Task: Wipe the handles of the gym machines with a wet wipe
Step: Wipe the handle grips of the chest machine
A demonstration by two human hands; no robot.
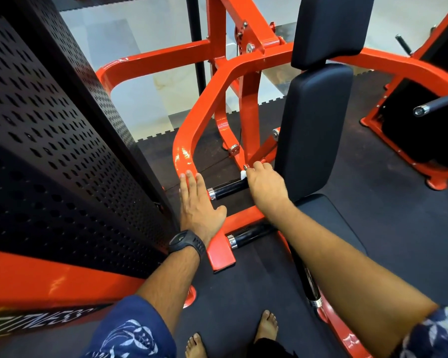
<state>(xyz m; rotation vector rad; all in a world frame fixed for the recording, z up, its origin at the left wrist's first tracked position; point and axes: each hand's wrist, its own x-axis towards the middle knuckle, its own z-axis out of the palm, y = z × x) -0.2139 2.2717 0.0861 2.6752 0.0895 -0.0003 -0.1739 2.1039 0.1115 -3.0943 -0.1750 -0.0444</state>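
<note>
Few letters of the print (36, 321) on the red base at the far left can be read, as it is cut off by the edge. Only a small white corner of the wet wipe (243, 174) is seen; the rest is hidden under the fingers of the right hand (264, 184). The far end of the upper handle (228, 188) is covered by this hand too. Farther right, a third handle (312, 290) is mostly hidden behind the right forearm.

The left hand (197, 202) is laid flat, with straight fingers, against the red frame arm (186, 151), and nothing is held by it. A dark wristwatch (186, 242) is worn on its wrist. The right hand is curled over the wipe, which is pressed on the upper handle's end. The lower handle (248, 235) lies between the two forearms and is not touched.

At the left a black perforated cover (49, 125) is seen, at the right a black back pad (313, 130) and seat (329, 220). Dark rubber matting (373, 202) is laid under the machine, with light tiles (145, 99) beyond it. Bare feet (268, 324) are seen at the bottom edge.
</note>
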